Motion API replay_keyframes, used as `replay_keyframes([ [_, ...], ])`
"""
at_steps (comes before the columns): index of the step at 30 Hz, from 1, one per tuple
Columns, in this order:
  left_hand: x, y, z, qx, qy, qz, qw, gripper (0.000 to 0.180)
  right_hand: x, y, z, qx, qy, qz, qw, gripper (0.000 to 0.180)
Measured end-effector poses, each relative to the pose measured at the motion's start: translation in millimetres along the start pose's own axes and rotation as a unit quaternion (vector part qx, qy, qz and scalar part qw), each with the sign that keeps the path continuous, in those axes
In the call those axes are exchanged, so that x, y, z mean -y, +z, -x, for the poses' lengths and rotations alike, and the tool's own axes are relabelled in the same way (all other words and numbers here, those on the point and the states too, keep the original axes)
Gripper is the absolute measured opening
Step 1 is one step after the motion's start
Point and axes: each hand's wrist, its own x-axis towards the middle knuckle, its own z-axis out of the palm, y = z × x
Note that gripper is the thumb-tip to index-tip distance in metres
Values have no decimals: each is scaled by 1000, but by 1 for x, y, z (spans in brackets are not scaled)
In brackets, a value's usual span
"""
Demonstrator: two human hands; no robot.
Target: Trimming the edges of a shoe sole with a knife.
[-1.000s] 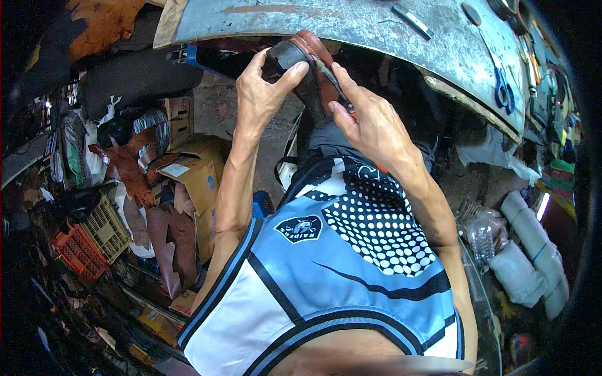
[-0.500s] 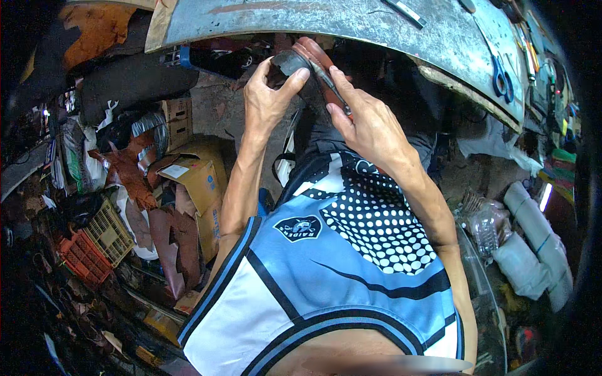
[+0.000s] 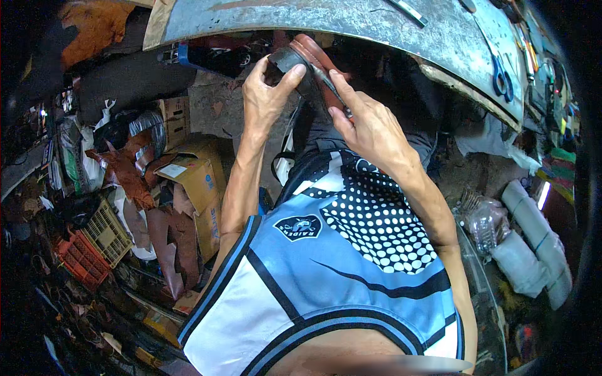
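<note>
A reddish-brown leather shoe (image 3: 308,47) with a dark sole is tilted in front of me, just below the workbench's near edge. My left hand (image 3: 264,94) is closed round its black heel (image 3: 288,61), thumb on one side and fingers on the other. Along the sole's edge, the thumb and forefinger of my right hand (image 3: 375,122) press against the shoe. A small reddish bit shows by that thumb; whether it belongs to a thin tool, I cannot make out. The shoe's far end is lost in shadow behind my right fingers.
Above the shoe runs the metal-topped workbench (image 3: 282,17), with blue-handled scissors (image 3: 500,81) at its right. Cardboard boxes (image 3: 199,182), leather scraps (image 3: 172,247) and plastic crates (image 3: 84,257) crowd the left. Wrapped rolls (image 3: 533,235) lie at the right.
Both hands keep their hold on the shoe. It has shifted very slightly, and the heel is turned a little; otherwise the scene looks the same.
</note>
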Motion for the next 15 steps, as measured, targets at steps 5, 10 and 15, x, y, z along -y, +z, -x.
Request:
replay_keyframes([
  [5, 9, 0, -3, -3, -10, 58, 998, 46, -1, 5, 1, -16, -13, 3, 1000, 65],
  [10, 14, 1, -2, 10, -23, 59, 998, 46, -1, 6, -1, -21, -12, 8, 1000, 72],
  [15, 12, 3, -1, 18, -38, 58, 997, 47, -2, 8, 0, -10, -2, 10, 1000, 75],
])
